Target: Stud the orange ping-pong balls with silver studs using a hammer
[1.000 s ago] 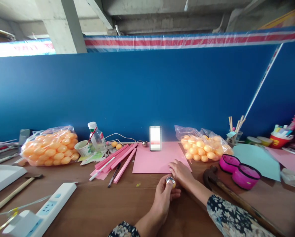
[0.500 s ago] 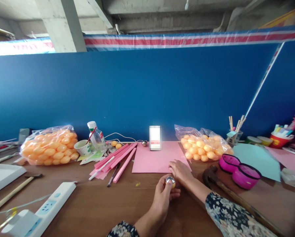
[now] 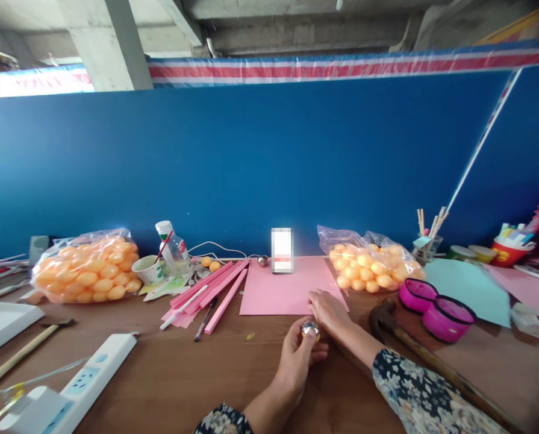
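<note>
From my distant seat I am holding a silver-topped ball in the left hand, just off the near edge of a pink sheet and over the brown counter. The left grip is wrapping the ball snugly, thumb pressing its near side, fingers curling behind; a little yellow is showing underneath. The right hand is resting across the sheet's near edge toward the right, fingers bent; I cannot tell whether it is pinching anything.

I am judging the step in hand to be a steadying one, the left supporting the ball while the right is lying on the paper. To my mind the next move is calling for a light, even thumb, since something smooth and round could be slipping out. It is also calling for lifting the right fingers cleanly: dragging the sheet could be disturbing the second silver ball and the blurred white object at its far edge.
</note>
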A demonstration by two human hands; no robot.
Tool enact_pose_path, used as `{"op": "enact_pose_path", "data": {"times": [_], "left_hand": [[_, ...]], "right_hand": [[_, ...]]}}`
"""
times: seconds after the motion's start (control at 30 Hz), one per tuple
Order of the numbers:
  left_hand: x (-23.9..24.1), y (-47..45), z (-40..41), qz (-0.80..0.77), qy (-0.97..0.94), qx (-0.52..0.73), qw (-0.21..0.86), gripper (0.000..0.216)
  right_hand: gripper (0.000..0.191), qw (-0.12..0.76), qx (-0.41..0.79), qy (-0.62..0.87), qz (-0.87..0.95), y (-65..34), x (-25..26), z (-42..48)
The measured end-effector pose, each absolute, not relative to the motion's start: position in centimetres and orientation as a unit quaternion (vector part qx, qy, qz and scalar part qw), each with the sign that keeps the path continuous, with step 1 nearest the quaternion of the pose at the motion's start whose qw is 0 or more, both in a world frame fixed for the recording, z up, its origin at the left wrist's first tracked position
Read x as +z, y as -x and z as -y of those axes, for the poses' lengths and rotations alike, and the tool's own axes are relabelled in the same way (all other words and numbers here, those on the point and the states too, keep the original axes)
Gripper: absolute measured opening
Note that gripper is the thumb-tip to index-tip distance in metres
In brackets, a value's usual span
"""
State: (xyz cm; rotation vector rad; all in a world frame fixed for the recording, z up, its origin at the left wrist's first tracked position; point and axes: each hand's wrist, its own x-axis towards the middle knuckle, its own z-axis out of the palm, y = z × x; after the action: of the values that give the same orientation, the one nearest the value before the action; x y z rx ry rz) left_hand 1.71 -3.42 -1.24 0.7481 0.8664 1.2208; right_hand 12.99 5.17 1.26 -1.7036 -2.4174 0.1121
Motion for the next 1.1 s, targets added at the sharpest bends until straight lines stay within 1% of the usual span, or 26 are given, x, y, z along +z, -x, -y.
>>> {"op": "enact_pose_path", "data": {"times": [0.2,0.43,0.5,0.57,0.63,0.7,0.87,1.1], "left_hand": [[-1.1,-1.7,3.5,-0.378,-0.324,0.549,0.671,0.046],[-0.9,-1.7,3.6,-0.379,-0.322,0.546,0.674,0.048],[-0.9,-1.6,3.5,-0.383,-0.315,0.547,0.675,0.049],[-0.9,-1.6,3.5,-0.383,-0.312,0.549,0.675,0.049],[-1.0,-1.6,3.5,-0.383,-0.311,0.548,0.675,0.050],[-1.0,-1.6,3.5,-0.386,-0.310,0.547,0.675,0.052],[-1.1,-1.6,3.5,-0.391,-0.311,0.550,0.669,0.053],[-1.1,-1.7,3.3,-0.386,-0.276,0.554,0.685,0.052]], "right_hand": [[0.012,0.103,0.049,0.575,0.810,-12.9,1.3,-5.0],[0.013,0.173,0.092,0.566,0.800,-13.7,1.1,-4.7],[0.011,0.223,0.133,0.557,0.789,-14.2,1.3,-4.0],[0.009,0.293,0.198,0.536,0.767,-14.6,1.5,-3.1],[0.011,0.354,0.259,0.511,0.739,-15.1,1.5,-2.0],[0.016,0.385,0.292,0.497,0.721,-15.4,1.4,-1.1],[0.023,0.414,0.346,0.492,0.684,-15.8,0.4,0.2],[0.022,0.450,0.391,0.488,0.637,-16.2,-0.4,0.6]]}}
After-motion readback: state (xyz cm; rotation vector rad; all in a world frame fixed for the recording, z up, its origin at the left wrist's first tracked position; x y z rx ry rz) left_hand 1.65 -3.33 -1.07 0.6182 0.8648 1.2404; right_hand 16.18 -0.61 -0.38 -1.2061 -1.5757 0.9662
